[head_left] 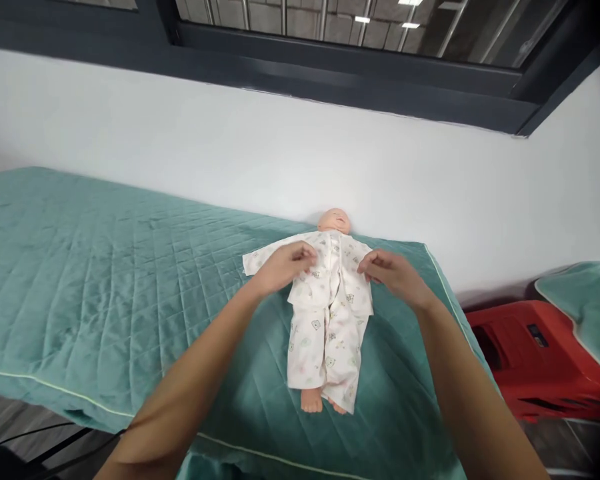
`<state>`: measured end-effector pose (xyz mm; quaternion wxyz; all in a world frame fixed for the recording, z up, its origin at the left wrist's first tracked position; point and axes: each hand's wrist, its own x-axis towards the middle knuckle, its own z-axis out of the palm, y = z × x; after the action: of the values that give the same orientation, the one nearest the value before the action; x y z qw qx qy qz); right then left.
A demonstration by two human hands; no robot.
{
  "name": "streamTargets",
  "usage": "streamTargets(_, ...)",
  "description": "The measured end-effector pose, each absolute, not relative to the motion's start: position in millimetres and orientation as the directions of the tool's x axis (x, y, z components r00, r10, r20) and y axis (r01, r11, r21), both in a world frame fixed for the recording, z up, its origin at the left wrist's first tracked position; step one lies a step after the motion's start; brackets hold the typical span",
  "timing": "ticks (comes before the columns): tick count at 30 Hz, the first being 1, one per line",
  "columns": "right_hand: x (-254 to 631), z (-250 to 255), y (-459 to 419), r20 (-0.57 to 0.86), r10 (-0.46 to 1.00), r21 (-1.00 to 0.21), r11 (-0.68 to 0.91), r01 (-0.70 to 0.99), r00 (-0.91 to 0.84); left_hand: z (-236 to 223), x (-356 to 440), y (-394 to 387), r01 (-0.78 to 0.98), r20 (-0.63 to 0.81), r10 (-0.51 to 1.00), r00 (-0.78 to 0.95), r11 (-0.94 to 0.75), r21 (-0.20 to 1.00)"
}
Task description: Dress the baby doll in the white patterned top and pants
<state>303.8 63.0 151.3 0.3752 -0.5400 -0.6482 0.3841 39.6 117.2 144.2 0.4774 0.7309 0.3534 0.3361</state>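
Note:
A baby doll [335, 220] lies on its back on the green quilted cover [180, 280], its head by the wall. It wears a white printed top [310, 291] and matching trousers [307, 340], with bare feet [311, 401] showing below. Over one side of the chest is my left hand [291, 261], its fingers curled in. On the opposite side, by the top's other sleeve, my right hand [387, 268] has its thumb and fingers drawn together. No cloth is seen pulled up in either hand; whether the fingertips touch the top cannot be told.
A white wall [180, 147] rises right behind the covered surface, under a dark window frame [290, 67]. To the right stands a red plastic stool [535, 353], with another green cloth [590, 300] near it. Dark cables [25, 433] hang at the lower left.

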Motion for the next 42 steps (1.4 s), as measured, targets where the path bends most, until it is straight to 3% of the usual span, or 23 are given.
streamTargets(2, 299.7, 143.2, 81.0, 0.114, 0.987, -0.904, 0.057, 0.424, 0.11, 133.3, 48.7, 141.3, 0.246, 0.224, 0.928, 0.297, -0.301, 0.921)
streamTargets(4, 288.2, 134.5, 102.8, 0.178, 0.946, -0.874, 0.025, 0.486, 0.271, 124.4, 65.0, 165.0, 0.32, 0.262, 0.943, 0.206, -0.318, 0.893)
streamTargets(8, 260.0, 121.2, 139.5, 0.257, 0.913, -0.745, -0.022, 0.667, 0.318, 114.1, 98.5, 196.8, 0.438, 0.238, 0.928, 0.287, -0.348, 0.829)
streamTargets(11, 252.4, 117.2, 150.9, 0.194, 0.926, -0.656, -0.123, 0.745, 0.324, 111.9, 107.2, 206.7, 0.479, 0.199, 0.902, 0.384, -0.378, 0.792)
streamTargets(14, 257.3, 117.0, 152.4, 0.176, 0.932, -0.64, -0.138, 0.756, 0.318, 114.6, 105.6, 209.5, 0.44, 0.188, 0.87, 0.455, -0.404, 0.802)
streamTargets(17, 265.4, 115.7, 152.9, 0.19, 0.931, -0.705, -0.091, 0.704, 0.312, 119.0, 107.1, 208.9, 0.396, 0.189, 0.88, 0.436, -0.376, 0.838)
streamTargets(21, 270.0, 107.9, 155.8, 0.15, 0.929, -0.913, -0.001, 0.409, 0.337, 119.5, 118.4, 206.3, 0.283, 0.225, 0.924, 0.308, -0.315, 0.906)
streamTargets(25, 267.4, 100.7, 156.5, 0.164, 0.935, -0.973, 0.1, 0.209, 0.316, 112.9, 125.8, 205.4, 0.231, 0.24, 0.93, 0.28, -0.308, 0.923)
streamTargets(34, 265.2, 93.8, 156.2, 0.231, 0.939, -0.965, 0.188, 0.183, 0.254, 103.3, 120.4, 207.2, 0.2, 0.24, 0.922, 0.305, -0.308, 0.93)
streamTargets(42, 262.0, 99.0, 153.0, 0.164, 0.963, -0.967, 0.114, 0.227, 0.213, 103.3, 118.1, 204.5, 0.244, 0.241, 0.909, 0.34, -0.333, 0.911)
